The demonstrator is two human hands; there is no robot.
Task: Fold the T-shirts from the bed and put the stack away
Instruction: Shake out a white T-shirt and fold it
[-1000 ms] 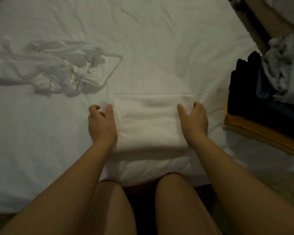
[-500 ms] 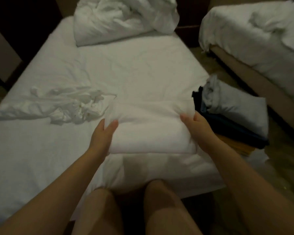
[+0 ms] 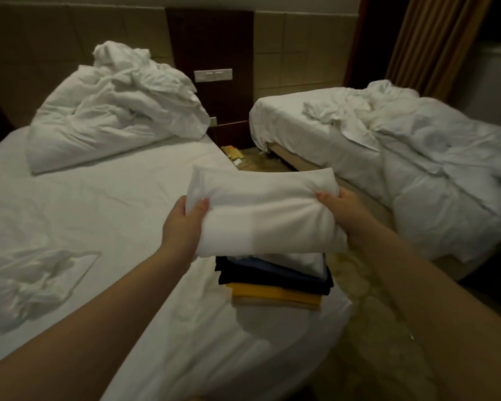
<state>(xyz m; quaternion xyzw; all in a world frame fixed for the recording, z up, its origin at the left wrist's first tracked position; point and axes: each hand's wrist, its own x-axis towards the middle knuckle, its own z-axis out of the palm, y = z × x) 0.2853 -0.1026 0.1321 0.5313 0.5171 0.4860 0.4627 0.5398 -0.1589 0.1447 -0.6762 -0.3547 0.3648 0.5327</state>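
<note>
A folded white T-shirt (image 3: 266,215) is held in the air between both hands. My left hand (image 3: 182,227) grips its left end, thumb on top. My right hand (image 3: 344,209) grips its right end. The shirt hangs just above a stack of folded T-shirts (image 3: 275,282) at the bed's right edge, with dark, blue and yellow layers showing. An unfolded white T-shirt (image 3: 26,285) lies crumpled on the bed (image 3: 99,212) at the left.
A rumpled white duvet (image 3: 116,108) is heaped at the head of the bed. A second bed (image 3: 417,157) with messy bedding stands to the right across a narrow floor gap (image 3: 359,285). A dark headboard panel with switches (image 3: 213,75) is behind.
Both hands lifted the folded white T-shirt off the bed and carried it right, over the stack. The view has tilted up and turned right.
</note>
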